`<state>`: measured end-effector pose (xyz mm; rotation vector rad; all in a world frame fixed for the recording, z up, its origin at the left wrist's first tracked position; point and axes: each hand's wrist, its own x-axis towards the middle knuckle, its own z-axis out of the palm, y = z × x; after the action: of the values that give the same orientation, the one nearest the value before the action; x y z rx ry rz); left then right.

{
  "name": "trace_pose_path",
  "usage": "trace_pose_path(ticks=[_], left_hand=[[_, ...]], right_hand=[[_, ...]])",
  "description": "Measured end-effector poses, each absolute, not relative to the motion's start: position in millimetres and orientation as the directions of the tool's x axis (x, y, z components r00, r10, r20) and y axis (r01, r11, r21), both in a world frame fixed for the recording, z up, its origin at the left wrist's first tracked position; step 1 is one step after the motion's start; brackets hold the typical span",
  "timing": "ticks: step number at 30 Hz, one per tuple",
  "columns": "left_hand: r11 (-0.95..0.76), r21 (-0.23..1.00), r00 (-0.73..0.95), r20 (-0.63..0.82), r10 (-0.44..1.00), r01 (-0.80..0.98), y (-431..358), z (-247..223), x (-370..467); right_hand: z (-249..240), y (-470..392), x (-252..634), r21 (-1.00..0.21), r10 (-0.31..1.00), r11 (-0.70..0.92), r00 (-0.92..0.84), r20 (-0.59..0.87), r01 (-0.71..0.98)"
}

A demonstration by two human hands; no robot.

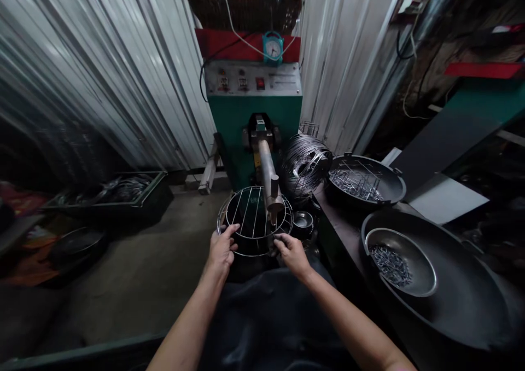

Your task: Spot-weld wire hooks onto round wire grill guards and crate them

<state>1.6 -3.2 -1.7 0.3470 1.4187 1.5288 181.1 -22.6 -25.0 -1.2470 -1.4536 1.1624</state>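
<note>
A round wire rack (254, 236) with two rings and several cross wires lies level in front of a green machine (223, 111). My left hand (223, 246) pinches the rack's rim at its near left. At the near right, my right hand (289, 250) has its fingers closed on the rim. The machine's metal arm (267, 166) reaches out over the rack, and its tip comes down inside the right part of the rings, close to my right fingers. Whether the tip touches a wire cannot be made out.
Coiled wire (305, 163) sits right of the machine arm. Further right are a dark pan (396, 187) of wire pieces and a large pan (463, 289) holding a metal bowl (422, 267) of short pieces. A green bin (153, 198) stands on the left floor.
</note>
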Motion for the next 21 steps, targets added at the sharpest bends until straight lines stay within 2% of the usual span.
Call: trace_pose_path(ticks=[9, 21], left_hand=[[0.201, 0.872, -0.48, -0.423, 0.768, -0.447, -1, -6, 5], [0.205, 0.851, -0.423, -0.433, 0.796, -0.484, 10, -7, 2]], right_hand=[[-25, -22, 183, -0.997, 0.993, -0.035, -0.11, -0.043, 0.07], [-23, -18, 183, -0.999, 0.994, -0.023, -0.105, -0.019, -0.036]])
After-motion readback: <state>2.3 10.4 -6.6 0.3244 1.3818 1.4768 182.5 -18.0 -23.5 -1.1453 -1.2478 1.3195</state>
